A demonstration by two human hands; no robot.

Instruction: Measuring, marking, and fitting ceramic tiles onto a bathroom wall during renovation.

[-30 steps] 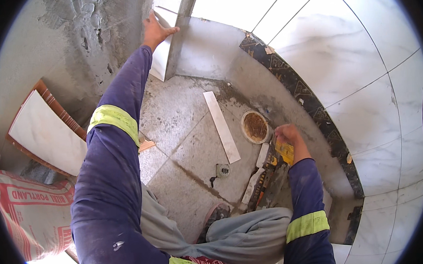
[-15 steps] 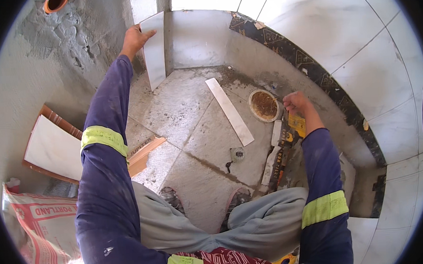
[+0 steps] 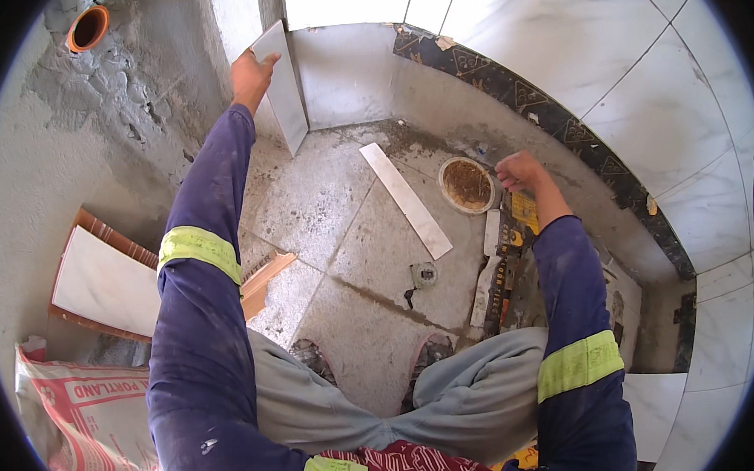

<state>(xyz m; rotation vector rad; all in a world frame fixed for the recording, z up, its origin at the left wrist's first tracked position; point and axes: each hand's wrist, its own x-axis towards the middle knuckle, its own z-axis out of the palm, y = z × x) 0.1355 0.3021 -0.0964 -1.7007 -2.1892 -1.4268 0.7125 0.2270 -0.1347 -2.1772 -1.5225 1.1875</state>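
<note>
My left hand (image 3: 253,76) grips a narrow white tile (image 3: 286,104), held upright at the wall corner on the far side. My right hand (image 3: 523,177) has its fingers curled above a yellow item (image 3: 523,211); whatever they may hold is hidden. Just left of that hand is a round container (image 3: 466,184) with brown, dirty contents. A loose white strip (image 3: 405,200) lies diagonally on the floor, and a small round metal piece (image 3: 424,275) sits below it.
Curved ledge with dark edging (image 3: 514,92) and white tiles on the right; orange pipe opening (image 3: 89,29) in the rough left wall. Cut tiles (image 3: 102,284), a cement bag (image 3: 88,421) and a wooden offcut (image 3: 264,284) lie at left. Printed cartons (image 3: 502,263) lie by my right arm.
The view has shifted, bringing the pipe into sight. My right hand has moved slightly forward, with fingers curled above the yellow item. My left hand still holds the tile at the corner.
</note>
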